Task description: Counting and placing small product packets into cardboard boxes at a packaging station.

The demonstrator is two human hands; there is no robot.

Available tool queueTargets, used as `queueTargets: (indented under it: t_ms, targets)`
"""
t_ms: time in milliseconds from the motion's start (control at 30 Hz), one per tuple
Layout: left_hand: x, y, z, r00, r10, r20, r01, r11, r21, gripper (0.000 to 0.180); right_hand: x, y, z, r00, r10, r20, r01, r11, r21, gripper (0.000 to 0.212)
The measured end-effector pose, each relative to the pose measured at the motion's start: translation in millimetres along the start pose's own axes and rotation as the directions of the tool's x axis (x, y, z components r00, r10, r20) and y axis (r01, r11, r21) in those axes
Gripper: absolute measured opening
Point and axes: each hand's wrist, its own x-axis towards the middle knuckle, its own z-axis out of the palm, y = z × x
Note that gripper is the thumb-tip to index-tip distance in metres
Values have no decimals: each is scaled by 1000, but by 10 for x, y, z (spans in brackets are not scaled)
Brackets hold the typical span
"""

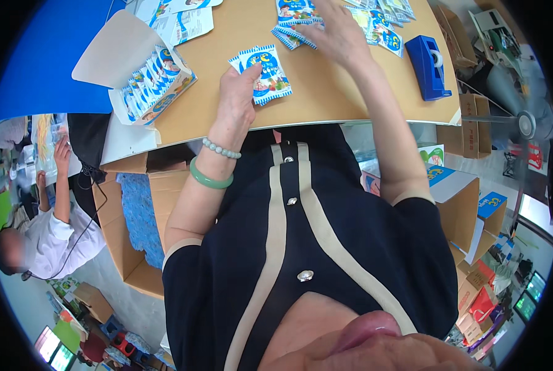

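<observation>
My left hand (pixel 238 93) is closed on a small blue-and-white packet (pixel 270 77), with the thumb across its front. Another packet's edge shows behind it, so it may hold more than one. My right hand (pixel 341 34) reaches over a heap of similar packets (pixel 289 36) at the far side of the table. Its thumb stands apart from the fingers and lies against the packets; the upper picture edge cuts off part of the fingers. To the left, a white carton (pixel 150 102) with its lid up holds a row of upright packets.
A blue tape dispenser (pixel 430 68) stands at the table's right. More packets (pixel 384 34) lie beyond my right hand, and printed cartons (pixel 193 23) lie flat at the far left. Below the table's left edge is a cardboard box (pixel 119 247). A person (pixel 60 235) works at the left.
</observation>
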Motion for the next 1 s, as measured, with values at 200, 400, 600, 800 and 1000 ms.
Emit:
queueTargets:
  t_ms: [200, 400, 600, 800, 1000]
  targets:
    - [19, 35, -157, 997, -58, 44, 59, 998, -15, 23, 372, 57, 234, 896, 256, 362, -212, 964, -158, 26]
    - [-23, 62, -290, 994, -48, 99, 50, 999, -18, 24, 213, 140, 218, 805, 117, 581, 79, 950, -301, 33]
    - [-7, 76, -443, 996, -20, 92, 22, 1000, -13, 24, 260, -126, 153, 794, 278, 541, -224, 961, -166, 44]
    - [-66, 75, -537, 995, -16, 94, 22, 998, -64, 24, 257, -539, 474, 758, 412, 505, -76, 826, -559, 54]
    - [-75, 51, -630, 996, -11, 85, 16, 998, -67, 23, 109, -774, 382, 840, 280, 465, -275, 958, -78, 38]
